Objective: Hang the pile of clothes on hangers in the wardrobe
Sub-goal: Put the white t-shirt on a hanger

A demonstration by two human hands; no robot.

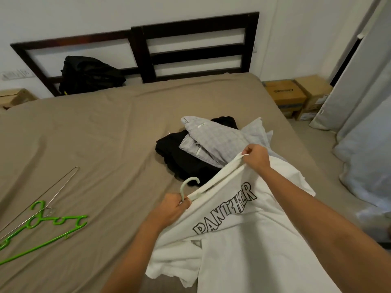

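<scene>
Head-worn wide-angle view, looking forward and down along a bed.

The camera sits above the person's forearms, which rise from the bottom edge. Close under the lens, near frame centre, the left hand grips a pale hanger and the right hand pinches a white T-shirt. The view faces the dark headboard at the far end. Cardboard boxes mark the right margin and a green hanger marks the left.

One white T-shirt, one green hanger, one wire hanger, one pale hanger, two hands.
</scene>
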